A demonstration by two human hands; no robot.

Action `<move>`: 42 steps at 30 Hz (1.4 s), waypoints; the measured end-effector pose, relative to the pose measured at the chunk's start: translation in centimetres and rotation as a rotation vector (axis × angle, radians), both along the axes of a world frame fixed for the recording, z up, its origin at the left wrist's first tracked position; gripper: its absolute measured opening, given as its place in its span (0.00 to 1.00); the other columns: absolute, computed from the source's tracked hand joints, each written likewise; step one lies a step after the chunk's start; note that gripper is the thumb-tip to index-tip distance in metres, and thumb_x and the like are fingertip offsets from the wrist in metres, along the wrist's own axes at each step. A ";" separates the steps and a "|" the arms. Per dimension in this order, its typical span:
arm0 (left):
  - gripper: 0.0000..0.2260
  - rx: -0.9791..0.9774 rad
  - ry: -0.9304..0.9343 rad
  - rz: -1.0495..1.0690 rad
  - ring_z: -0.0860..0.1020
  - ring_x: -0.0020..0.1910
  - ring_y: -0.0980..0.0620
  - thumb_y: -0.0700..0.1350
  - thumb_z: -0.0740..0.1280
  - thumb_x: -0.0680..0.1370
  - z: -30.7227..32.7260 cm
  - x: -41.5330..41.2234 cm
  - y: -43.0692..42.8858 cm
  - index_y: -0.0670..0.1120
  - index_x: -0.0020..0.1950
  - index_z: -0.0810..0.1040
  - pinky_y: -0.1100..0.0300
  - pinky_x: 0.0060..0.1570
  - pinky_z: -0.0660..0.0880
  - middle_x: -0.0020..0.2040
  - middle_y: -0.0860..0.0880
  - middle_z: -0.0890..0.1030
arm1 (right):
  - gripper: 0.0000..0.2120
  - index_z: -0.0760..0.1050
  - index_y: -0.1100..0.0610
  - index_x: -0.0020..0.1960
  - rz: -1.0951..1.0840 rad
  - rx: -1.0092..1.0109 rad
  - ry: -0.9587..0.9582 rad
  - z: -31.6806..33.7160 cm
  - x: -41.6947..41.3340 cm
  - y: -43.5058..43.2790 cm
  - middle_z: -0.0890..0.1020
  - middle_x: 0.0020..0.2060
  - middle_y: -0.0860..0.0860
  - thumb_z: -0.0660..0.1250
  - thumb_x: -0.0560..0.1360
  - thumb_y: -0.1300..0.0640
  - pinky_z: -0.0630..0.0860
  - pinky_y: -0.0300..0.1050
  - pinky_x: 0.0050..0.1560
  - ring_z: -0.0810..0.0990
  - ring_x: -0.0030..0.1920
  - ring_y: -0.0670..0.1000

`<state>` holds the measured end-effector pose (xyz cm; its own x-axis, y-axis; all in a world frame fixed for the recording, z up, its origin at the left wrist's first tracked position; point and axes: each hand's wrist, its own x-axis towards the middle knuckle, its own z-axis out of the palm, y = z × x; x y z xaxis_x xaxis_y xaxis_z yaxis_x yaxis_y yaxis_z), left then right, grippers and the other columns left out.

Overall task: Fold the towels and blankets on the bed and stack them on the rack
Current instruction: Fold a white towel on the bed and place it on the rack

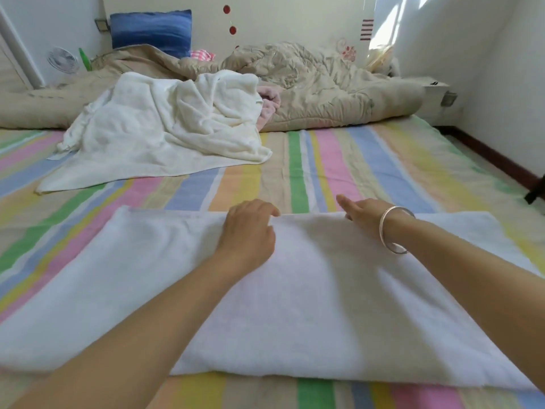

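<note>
Towel [295,305] edge in left hand [247,231] grip

A wide white terry towel [295,305] lies flat across a pastel-striped bedsheet [339,163]. The left hand [247,231] rests on the towel's far edge with its fingers bent over it. The right hand [364,211], with a silver bangle [395,230] on the wrist, lies beside it with its fingers straight. Further up the bed are a crumpled cream-white towel [165,131], a rumpled beige quilt [318,84] and a blue pillow [150,31].
</note>
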<state>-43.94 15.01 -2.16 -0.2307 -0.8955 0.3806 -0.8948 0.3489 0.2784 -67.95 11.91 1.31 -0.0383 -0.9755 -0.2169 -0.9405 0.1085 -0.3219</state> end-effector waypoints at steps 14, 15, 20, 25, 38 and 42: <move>0.17 0.452 -0.295 -0.025 0.71 0.68 0.48 0.43 0.56 0.82 2.6 -18.4 -1.0 0.54 0.68 0.73 0.55 0.66 0.66 0.69 0.52 0.73 | 0.31 0.63 0.50 0.72 -0.002 0.010 0.112 -1.7 -21.8 6.0 0.73 0.62 0.52 0.70 0.73 0.46 0.70 0.45 0.62 0.74 0.60 0.53; 0.16 0.471 -0.286 0.002 0.71 0.67 0.49 0.43 0.57 0.81 3.2 -18.8 -1.1 0.54 0.67 0.74 0.55 0.65 0.67 0.68 0.53 0.74 | 0.30 0.64 0.51 0.72 -0.050 -0.014 0.015 -1.9 -22.1 5.8 0.75 0.59 0.51 0.70 0.73 0.46 0.71 0.43 0.58 0.75 0.58 0.53; 0.17 0.625 -0.639 0.104 0.73 0.64 0.49 0.42 0.61 0.77 5.2 -19.2 -1.0 0.51 0.65 0.73 0.54 0.66 0.64 0.63 0.52 0.76 | 0.21 0.76 0.60 0.59 -0.191 -0.058 -0.333 -3.0 -22.5 4.8 0.76 0.42 0.49 0.72 0.72 0.49 0.68 0.40 0.44 0.75 0.42 0.50; 0.14 0.727 -1.020 0.227 0.74 0.61 0.47 0.41 0.62 0.77 6.2 -21.1 -0.7 0.47 0.62 0.73 0.51 0.66 0.61 0.62 0.48 0.76 | 0.14 0.78 0.58 0.42 -0.137 0.013 -0.355 -3.7 -24.0 4.9 0.76 0.35 0.50 0.71 0.72 0.47 0.70 0.43 0.39 0.73 0.36 0.51; 0.09 0.186 -0.922 0.207 0.73 0.59 0.48 0.42 0.63 0.78 4.9 -23.3 -3.7 0.47 0.58 0.76 0.56 0.47 0.64 0.55 0.49 0.77 | 0.09 0.74 0.52 0.41 -0.263 -0.259 -0.365 -2.7 -27.7 5.1 0.77 0.36 0.48 0.65 0.77 0.48 0.66 0.44 0.35 0.75 0.38 0.50; 0.13 0.132 -0.676 0.219 0.72 0.58 0.47 0.36 0.60 0.78 0.8 -23.3 -2.8 0.46 0.60 0.72 0.57 0.42 0.64 0.57 0.48 0.73 | 0.09 0.74 0.50 0.41 -0.281 -0.223 -0.338 -3.9 -27.6 5.3 0.78 0.37 0.45 0.66 0.76 0.47 0.70 0.44 0.39 0.77 0.40 0.50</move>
<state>-67.25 12.22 -1.37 -0.1873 -0.9768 0.1039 -0.9320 0.1432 -0.3331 -95.59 17.25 -2.64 -0.2702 -0.9615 -0.0501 -0.7234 0.2371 -0.6485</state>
